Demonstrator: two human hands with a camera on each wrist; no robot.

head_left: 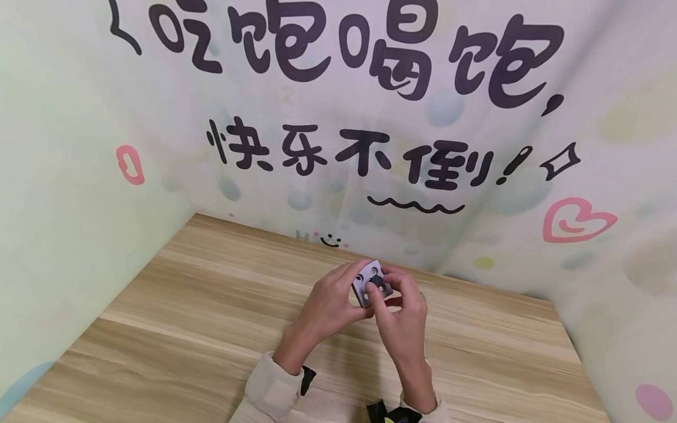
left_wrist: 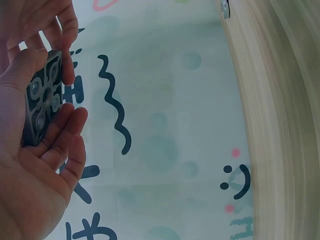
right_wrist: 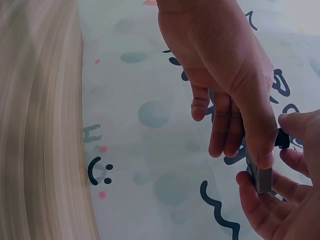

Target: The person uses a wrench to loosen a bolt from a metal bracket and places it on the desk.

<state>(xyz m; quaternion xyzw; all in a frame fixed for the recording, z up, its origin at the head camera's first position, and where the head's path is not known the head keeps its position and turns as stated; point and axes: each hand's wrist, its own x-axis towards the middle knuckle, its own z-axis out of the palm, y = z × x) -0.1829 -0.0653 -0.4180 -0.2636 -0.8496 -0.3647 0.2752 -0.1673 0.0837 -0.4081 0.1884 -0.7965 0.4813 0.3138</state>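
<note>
The left hand [head_left: 330, 296] grips a square grey plate [head_left: 364, 286] by its edges, raised over the wooden table [head_left: 211, 294] toward its far edge; close beside, the right hand [head_left: 404, 311] pinches the plate's black knob [head_left: 376, 281].

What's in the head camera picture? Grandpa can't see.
A left hand grips a flat grey plate with round holes; a right hand pinches a small black piece at its face, above a brown wood-grain table. Black writing behind.
</note>
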